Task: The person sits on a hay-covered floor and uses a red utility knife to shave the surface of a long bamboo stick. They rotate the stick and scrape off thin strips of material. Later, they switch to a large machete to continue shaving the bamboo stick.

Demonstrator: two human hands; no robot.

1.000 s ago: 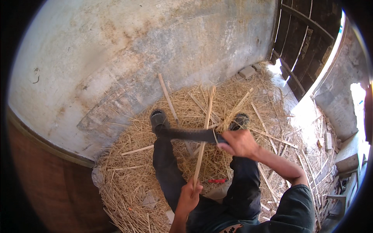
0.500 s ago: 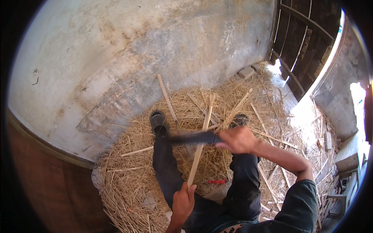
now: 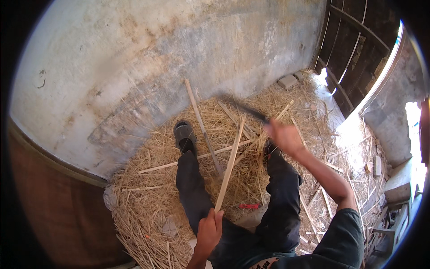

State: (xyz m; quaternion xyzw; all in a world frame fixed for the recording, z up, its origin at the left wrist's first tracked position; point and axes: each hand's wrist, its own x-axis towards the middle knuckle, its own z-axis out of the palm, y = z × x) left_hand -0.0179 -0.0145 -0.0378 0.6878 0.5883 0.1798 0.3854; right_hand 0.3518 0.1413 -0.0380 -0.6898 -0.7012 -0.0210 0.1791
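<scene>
My left hand [image 3: 208, 231] is closed round the lower end of a pale split bamboo strip [image 3: 230, 171], which slants up and away between my legs. Its far end shows rough, split fibres. My right hand [image 3: 285, 138] grips the handle of a machete [image 3: 251, 111]. The dark blade, blurred by motion, points up and to the left, beyond the strip's far end and apart from it. On the shavings between my thighs lies a small red object [image 3: 248, 206], its kind unclear.
Bamboo shavings [image 3: 148, 197] cover the floor, with loose strips [image 3: 195, 105] among them. A stained wall [image 3: 188, 49] stands ahead and a dark wooden door [image 3: 354, 45] at far right. Several bricks [image 3: 287, 81] sit by the wall. A brown panel [image 3: 53, 197] borders the left.
My right hand has swung the machete up and away from across the strip, toward the wall. My left hand keeps its hold on the strip, nearly in place.
</scene>
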